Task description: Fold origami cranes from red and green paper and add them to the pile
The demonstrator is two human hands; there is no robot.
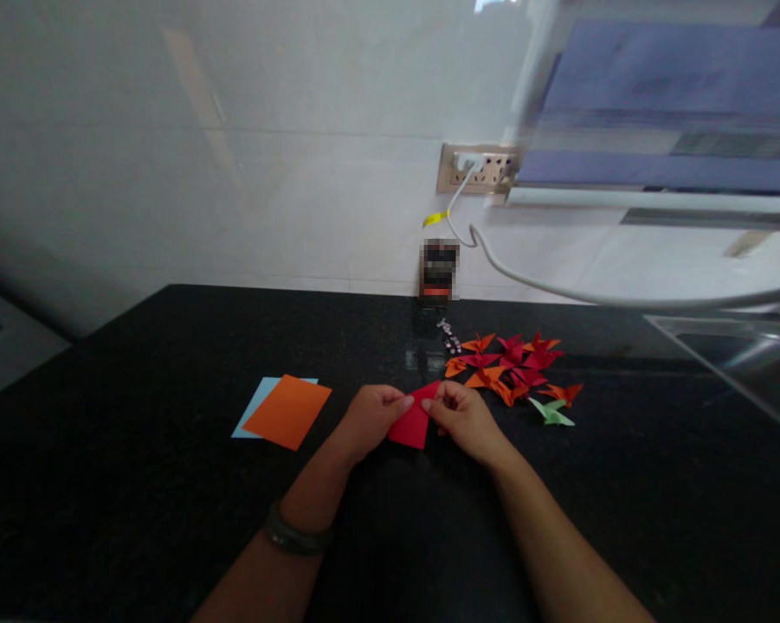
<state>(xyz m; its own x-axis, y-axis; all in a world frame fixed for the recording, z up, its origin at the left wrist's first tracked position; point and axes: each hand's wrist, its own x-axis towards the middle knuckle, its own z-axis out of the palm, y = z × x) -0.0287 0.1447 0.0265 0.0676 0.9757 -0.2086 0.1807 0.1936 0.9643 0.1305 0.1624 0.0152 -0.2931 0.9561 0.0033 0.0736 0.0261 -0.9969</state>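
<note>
A folded red paper (414, 420) lies on the black counter (136, 415) in front of me. My left hand (371, 417) pinches its upper left edge. The fingers of my right hand (462, 415) are closed on its upper right corner. Both hands meet at the paper's top point. A dark band sits on my left wrist.
An orange sheet (287, 410) lies over a light blue sheet (252, 407) to the left. Several folded paper figures (510, 368) in red and orange, plus a green one (551, 414), lie to the right. A white cable (558, 290) runs from a wall socket (477, 169). A sink (740, 359) is at right.
</note>
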